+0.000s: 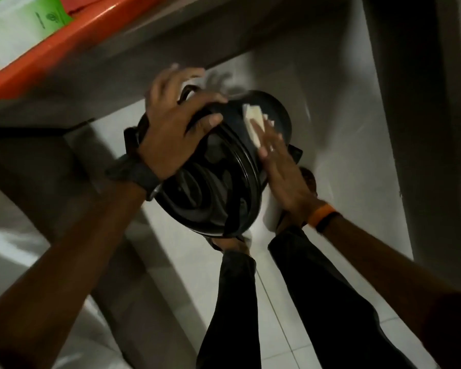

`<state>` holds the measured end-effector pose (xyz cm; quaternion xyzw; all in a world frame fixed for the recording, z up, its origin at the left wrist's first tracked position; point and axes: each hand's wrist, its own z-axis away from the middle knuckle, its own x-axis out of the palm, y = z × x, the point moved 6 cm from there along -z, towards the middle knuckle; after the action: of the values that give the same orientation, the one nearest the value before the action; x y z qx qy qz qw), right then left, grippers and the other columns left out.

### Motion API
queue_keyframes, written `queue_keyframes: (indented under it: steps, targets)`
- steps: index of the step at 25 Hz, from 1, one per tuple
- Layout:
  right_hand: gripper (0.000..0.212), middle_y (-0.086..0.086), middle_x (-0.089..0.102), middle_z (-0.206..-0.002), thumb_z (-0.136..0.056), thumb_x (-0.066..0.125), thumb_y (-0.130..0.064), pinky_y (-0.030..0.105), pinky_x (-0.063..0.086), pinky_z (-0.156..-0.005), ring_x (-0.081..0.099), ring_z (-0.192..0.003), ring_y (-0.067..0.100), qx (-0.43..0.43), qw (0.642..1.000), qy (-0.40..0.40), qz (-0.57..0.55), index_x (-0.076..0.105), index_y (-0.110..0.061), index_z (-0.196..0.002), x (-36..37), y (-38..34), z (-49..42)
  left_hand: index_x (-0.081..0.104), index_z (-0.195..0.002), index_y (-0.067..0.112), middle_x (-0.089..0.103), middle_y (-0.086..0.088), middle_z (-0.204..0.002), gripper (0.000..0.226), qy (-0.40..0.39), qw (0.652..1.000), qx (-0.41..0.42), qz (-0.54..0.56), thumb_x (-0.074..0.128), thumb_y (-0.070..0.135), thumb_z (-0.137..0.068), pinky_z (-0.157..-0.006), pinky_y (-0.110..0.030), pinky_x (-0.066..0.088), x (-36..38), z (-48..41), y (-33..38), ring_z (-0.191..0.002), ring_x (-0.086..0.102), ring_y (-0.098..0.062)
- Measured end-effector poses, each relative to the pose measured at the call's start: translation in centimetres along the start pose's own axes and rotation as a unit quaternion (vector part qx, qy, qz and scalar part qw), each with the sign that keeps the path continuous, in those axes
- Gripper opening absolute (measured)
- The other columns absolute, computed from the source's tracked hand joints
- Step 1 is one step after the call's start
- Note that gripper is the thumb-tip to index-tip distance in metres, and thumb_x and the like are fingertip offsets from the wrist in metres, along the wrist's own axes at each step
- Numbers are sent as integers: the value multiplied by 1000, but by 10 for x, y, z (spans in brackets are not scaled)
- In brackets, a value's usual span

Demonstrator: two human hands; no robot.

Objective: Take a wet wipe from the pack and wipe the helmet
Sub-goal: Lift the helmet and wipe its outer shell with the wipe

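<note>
1. We see the black helmet (213, 177) held up off the floor between our two hands, its open underside turned toward us.
2. Our left hand (176, 126) is clamped on the helmet's rim at its upper left side, thumb pressed over the edge and the other fingers curled around the far side.
3. Our right hand (280, 166) lies flat against the helmet's outer shell on the right, fingers together and stretched out, pressing a folded white wipe (254, 122) onto the shell near the top.
4. The wipe sticks out past the fingertips and touches the glossy black surface.
5. A dark watch (136, 174) sits on the left wrist, and an orange band (321, 213) with a black one beside it on the right wrist.
6. Below the helmet are white floor tiles (274, 328), our legs in black trousers (312, 288), and a pale wall corner behind.
7. At the upper left, an orange tray (64, 43) sits on a grey counter, holding the green and white pack of wipes (24, 25), well apart from the helmet.
8. The helmet is shiny, with a ribbed dark rim and dark padding inside; fine detail is blurred and the room is dim.
</note>
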<state>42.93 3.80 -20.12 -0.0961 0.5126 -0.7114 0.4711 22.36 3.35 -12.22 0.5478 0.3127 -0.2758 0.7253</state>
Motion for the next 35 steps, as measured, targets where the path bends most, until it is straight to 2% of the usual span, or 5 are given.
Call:
queue_keyframes:
  steps: [6, 16, 22, 29, 35]
  targets:
    - [55, -5, 20, -171, -109, 13, -49, 44, 7, -132, 12, -159, 9, 175, 977, 37, -115, 24, -34, -160, -27, 23, -53, 73, -101, 10, 66, -11, -89, 18, 28, 974, 190, -123, 56, 16, -96, -86, -47, 48, 35, -5, 63, -90, 63, -34]
    - [54, 17, 21, -169, -111, 27, -16, 45, 11, -129, 19, -158, 34, 218, 973, 28, 72, 13, -13, -163, -41, 63, -25, 42, -52, 17, 44, 4, -56, 43, 44, 997, -45, -45, 57, 33, -89, -84, -42, 42, 43, 20, 24, -62, 43, -12]
    - [46, -38, 7, -164, -109, 18, -46, 41, 5, -128, 0, -156, -8, -31, 995, 6, -91, 21, -54, -155, 13, -26, 67, 41, -45, 9, 42, -12, -49, 44, 134, 938, -290, 132, 52, 36, -78, -55, -32, 39, 13, 3, -24, -50, 40, -18]
    - [52, 18, 13, -171, -112, 27, -18, 48, 12, -130, 11, -160, 33, 211, 976, 21, -49, 16, -8, -161, -33, 46, -37, 59, -65, 12, 59, -7, -65, 31, 27, 953, 268, -139, 58, 26, -93, -69, -39, 43, 47, 18, 81, -68, 56, -27]
    - [44, -37, 2, -165, -108, 15, -49, 42, -5, -127, -6, -155, -9, -20, 995, 3, -101, 17, -63, -150, 5, -12, 68, 30, -53, 19, 40, 1, -50, 45, 31, 991, 51, -120, 58, 34, -85, -56, -28, 28, 32, 0, 54, -52, 41, -20]
